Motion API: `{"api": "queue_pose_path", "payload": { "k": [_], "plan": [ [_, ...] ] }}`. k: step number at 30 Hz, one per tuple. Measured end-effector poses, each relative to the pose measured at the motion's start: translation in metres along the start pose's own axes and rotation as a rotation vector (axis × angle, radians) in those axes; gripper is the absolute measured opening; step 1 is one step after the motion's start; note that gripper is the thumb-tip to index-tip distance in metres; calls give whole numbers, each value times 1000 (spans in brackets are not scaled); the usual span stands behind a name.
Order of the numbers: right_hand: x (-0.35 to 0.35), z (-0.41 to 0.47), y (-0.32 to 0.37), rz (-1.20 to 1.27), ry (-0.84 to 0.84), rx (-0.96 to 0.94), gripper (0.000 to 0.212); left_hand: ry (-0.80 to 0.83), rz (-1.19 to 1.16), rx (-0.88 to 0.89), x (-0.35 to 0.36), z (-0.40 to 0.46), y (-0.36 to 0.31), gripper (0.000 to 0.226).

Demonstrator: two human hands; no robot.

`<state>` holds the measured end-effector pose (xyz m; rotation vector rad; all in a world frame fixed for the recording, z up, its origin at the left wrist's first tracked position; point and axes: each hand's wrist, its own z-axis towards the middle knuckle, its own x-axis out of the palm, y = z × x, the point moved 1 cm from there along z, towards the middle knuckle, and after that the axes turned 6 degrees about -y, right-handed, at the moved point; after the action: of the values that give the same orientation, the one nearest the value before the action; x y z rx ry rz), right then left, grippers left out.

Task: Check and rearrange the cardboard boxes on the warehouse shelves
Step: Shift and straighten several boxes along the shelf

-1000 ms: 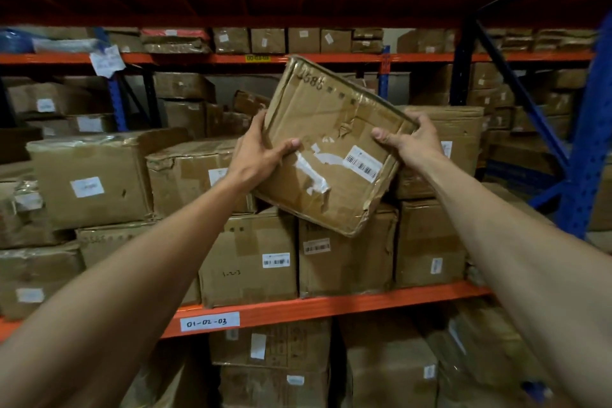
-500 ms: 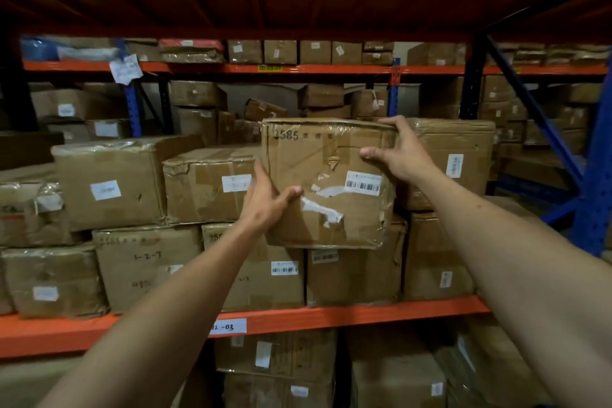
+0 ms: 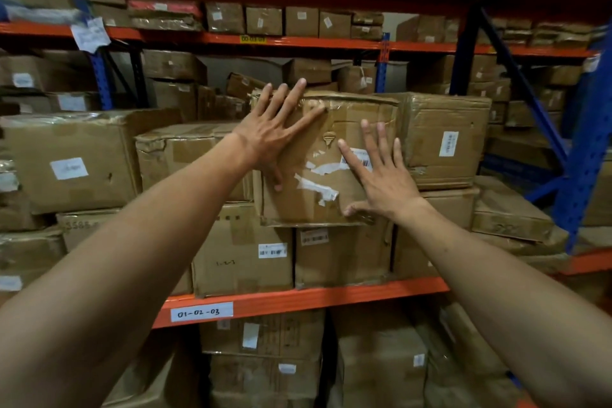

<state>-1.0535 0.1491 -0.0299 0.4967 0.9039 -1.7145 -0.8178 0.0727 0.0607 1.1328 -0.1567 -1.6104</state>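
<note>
A worn cardboard box (image 3: 318,195) with torn white tape and a barcode label sits upright in the top row of the stack, on the lower boxes (image 3: 341,255). It fits between a box on its left (image 3: 185,156) and a taped box on its right (image 3: 443,139). My left hand (image 3: 275,136) lies flat on its upper left front, fingers spread. My right hand (image 3: 377,172) is flat on its right front, partly covering the barcode label. Neither hand grips anything.
The orange shelf beam (image 3: 331,298) carries a label reading 01-02-03. More boxes fill the shelf below (image 3: 265,341) and a farther rack behind (image 3: 298,21). A blue upright (image 3: 586,149) stands at the right. A large box (image 3: 69,159) sits at the left.
The box went from tilted in both hands to upright and into the gap on the stack. Both hands let go of its edges and now lie flat on its front.
</note>
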Motion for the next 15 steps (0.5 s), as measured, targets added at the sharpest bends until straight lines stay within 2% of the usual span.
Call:
{"api": "queue_pose_path", "payload": {
  "k": [6, 15],
  "plan": [
    [16, 18, -11, 3, 38, -5, 146, -33, 19, 93, 18, 17, 4, 163],
    [46, 59, -6, 7, -9, -45, 144, 14, 24, 49, 50, 39, 22, 163]
  ]
}}
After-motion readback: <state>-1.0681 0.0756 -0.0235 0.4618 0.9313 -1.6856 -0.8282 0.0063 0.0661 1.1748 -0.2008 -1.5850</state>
